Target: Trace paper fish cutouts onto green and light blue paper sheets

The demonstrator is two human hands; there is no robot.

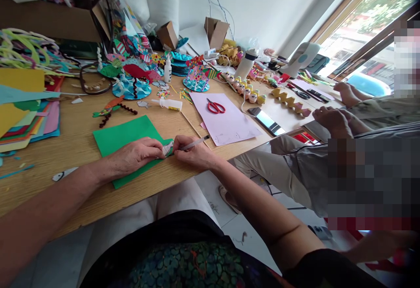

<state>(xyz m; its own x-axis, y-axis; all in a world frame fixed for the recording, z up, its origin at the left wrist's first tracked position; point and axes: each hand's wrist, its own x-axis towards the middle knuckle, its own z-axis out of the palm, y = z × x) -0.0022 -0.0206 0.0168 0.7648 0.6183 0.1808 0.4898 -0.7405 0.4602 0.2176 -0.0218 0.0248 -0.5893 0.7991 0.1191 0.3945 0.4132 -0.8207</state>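
A green foam or paper sheet [131, 137] lies at the table's front edge. On its right corner is a small white paper cut-out [168, 148] with drawn lines. The fingers of my left hand [141, 154] are closed together and hold this cut-out against the sheet. My right hand [193, 152] grips a slim pale pen [195, 143] just beside it; the pen's tip is hidden by my fingers. Another white cut-out with a drawn eye [64, 174] lies by my left forearm.
Red scissors [215, 106] rest on a pale pink sheet [226, 124]. Near it are a wooden stick [193, 126], a glue bottle [169, 104] and a phone [266, 121]. Coloured sheets [29, 113] are piled left; paper fish crafts [131, 82] stand behind. Another person's hands [334, 119] are at right.
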